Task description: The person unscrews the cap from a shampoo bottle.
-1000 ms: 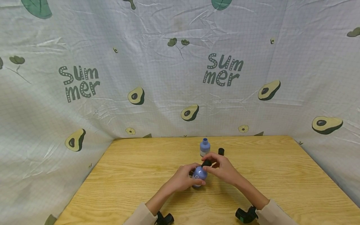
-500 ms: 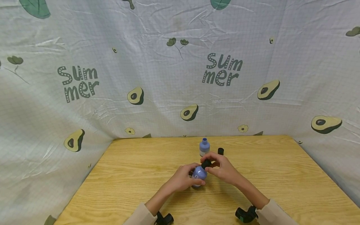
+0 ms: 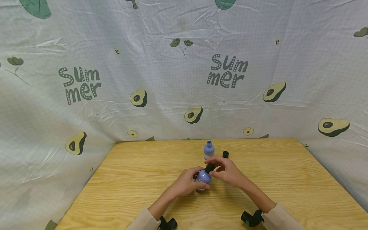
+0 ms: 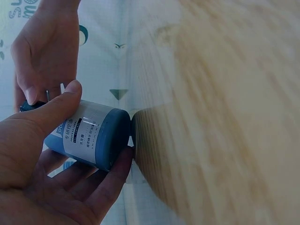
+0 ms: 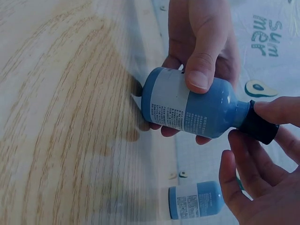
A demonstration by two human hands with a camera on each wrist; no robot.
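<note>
A blue bottle [image 3: 203, 177] with a pale printed label is held tilted by my left hand [image 3: 188, 182], thumb across the near side and fingers around the back. In the left wrist view the bottle's base [image 4: 121, 138] is close to the wooden surface. On its neck sits a black cap [image 5: 258, 123], with a strip of blue neck showing below it in the right wrist view. My right hand [image 3: 228, 171] pinches this cap between thumb and fingertips.
Behind the hands, a second blue bottle [image 3: 209, 150] stands upright on the wooden table [image 3: 149, 159] with its neck uncovered. A black cylindrical cap [image 3: 225, 155] is to its right, partly behind the right hand. A patterned cloth [image 3: 169, 80] hangs along the table's back edge.
The right thumb and fingertips have shifted slightly on the cap, and the cap's angle differs a little. The left hand and its bottle stay nearly in place.
</note>
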